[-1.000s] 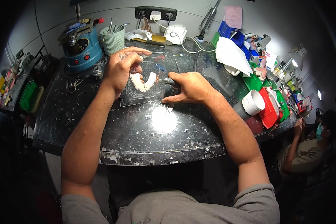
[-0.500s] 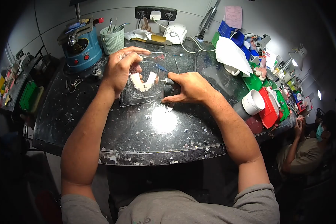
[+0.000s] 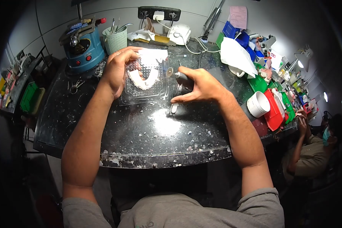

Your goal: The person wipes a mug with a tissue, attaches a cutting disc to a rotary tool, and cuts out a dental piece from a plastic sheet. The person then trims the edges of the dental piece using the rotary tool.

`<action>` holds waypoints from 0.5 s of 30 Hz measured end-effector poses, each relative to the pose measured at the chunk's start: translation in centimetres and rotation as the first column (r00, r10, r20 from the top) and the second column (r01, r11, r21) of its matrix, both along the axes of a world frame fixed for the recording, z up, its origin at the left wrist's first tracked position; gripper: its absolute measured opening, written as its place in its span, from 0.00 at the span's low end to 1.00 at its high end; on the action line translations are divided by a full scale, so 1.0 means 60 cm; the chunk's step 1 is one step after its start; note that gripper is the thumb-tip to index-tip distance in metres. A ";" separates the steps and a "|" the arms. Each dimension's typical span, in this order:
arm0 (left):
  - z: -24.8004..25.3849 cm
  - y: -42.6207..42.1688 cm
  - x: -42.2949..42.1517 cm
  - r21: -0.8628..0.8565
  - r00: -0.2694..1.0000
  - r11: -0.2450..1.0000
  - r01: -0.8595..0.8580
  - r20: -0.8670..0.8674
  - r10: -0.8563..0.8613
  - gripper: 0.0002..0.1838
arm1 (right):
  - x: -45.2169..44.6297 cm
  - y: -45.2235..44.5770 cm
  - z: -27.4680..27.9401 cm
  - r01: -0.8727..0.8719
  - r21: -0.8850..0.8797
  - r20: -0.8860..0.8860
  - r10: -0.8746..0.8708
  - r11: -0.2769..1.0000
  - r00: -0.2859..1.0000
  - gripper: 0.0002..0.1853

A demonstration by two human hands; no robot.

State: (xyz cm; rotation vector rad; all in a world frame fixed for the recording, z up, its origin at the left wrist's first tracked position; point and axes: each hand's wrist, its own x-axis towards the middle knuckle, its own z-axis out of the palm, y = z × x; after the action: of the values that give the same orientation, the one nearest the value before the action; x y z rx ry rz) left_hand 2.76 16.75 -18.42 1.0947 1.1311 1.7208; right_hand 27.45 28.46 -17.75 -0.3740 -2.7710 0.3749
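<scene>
The sheet is gripped at its left side by the left hand, the cast seen within its outline. The tool is clasped in the right hand, thumb spread away, the disc by the sheet's right edge.

Right grip around a disc-tipped tool

A dark "2" stands on the cast, just right of the left hand. Writing on the pink note, well beyond the right hand, is too small to read.
</scene>
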 end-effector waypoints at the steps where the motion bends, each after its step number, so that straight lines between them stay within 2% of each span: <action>1: 0.007 -0.007 0.003 -0.019 1.000 1.000 0.012 -0.003 -0.012 0.20 | 0.002 0.003 -0.002 -0.049 -0.028 -0.107 0.046 0.998 0.993 0.36; 2: -0.004 0.001 -0.006 -0.027 0.999 0.999 -0.020 -0.033 0.019 0.20 | 0.002 0.004 -0.003 -0.101 -0.050 -0.214 0.088 0.994 0.973 0.36; 4: -0.006 0.010 -0.006 -0.038 0.993 0.996 -0.082 -0.090 0.079 0.20 | -0.002 -0.009 0.005 -0.037 -0.099 -0.326 0.003 0.994 0.945 0.36; 5: -0.010 0.004 -0.005 -0.096 0.994 0.990 0.106 0.028 -0.104 0.20 | 0.001 -0.020 0.013 0.095 -0.221 -0.240 -0.149 0.971 0.959 0.31; 6: -0.007 0.000 0.004 -0.111 0.986 0.981 0.157 -0.031 -0.162 0.23 | -0.003 -0.019 0.009 0.094 -0.311 -0.233 -0.172 0.946 0.957 0.28; 8: 0.001 -0.008 0.021 -0.194 0.966 0.947 0.257 0.031 -0.256 0.25 | -0.013 -0.012 -0.009 0.091 -0.482 -0.214 -0.219 0.871 0.952 0.22; 9: -0.001 -0.008 0.030 -0.218 0.963 0.938 0.268 0.078 -0.258 0.26 | -0.016 -0.012 -0.018 -0.020 -0.553 -0.268 -0.156 0.833 0.951 0.16; 10: 0.001 -0.009 0.038 -0.227 0.953 0.927 0.299 0.116 -0.279 0.27 | -0.018 -0.004 -0.027 -0.110 -0.660 -0.283 -0.110 0.743 0.953 0.14; 11: -0.002 -0.006 0.033 -0.218 0.927 0.904 0.369 0.163 -0.339 0.29 | -0.014 0.001 -0.027 -0.128 -0.712 -0.283 -0.115 0.691 0.952 0.13; 12: -0.004 -0.005 0.030 -0.206 0.894 0.876 0.436 0.210 -0.396 0.30 | -0.011 -0.002 -0.017 -0.137 -0.760 -0.295 -0.149 0.635 0.944 0.12; 14: -0.005 -0.004 0.032 -0.034 0.789 0.875 0.483 0.449 -0.418 0.35 | -0.005 -0.009 0.000 -0.160 -0.841 -0.327 -0.250 0.516 0.911 0.10; 15: -0.002 -0.005 0.038 0.114 0.675 0.843 0.526 0.546 -0.496 0.39 | -0.013 -0.014 0.000 -0.161 -0.831 -0.397 -0.365 0.532 0.842 0.10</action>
State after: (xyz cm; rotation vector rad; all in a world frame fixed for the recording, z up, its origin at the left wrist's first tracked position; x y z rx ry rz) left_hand 5.05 16.45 -18.54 0.6972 0.4266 1.3954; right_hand 26.70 27.64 -17.76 -0.5429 -1.7958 1.5594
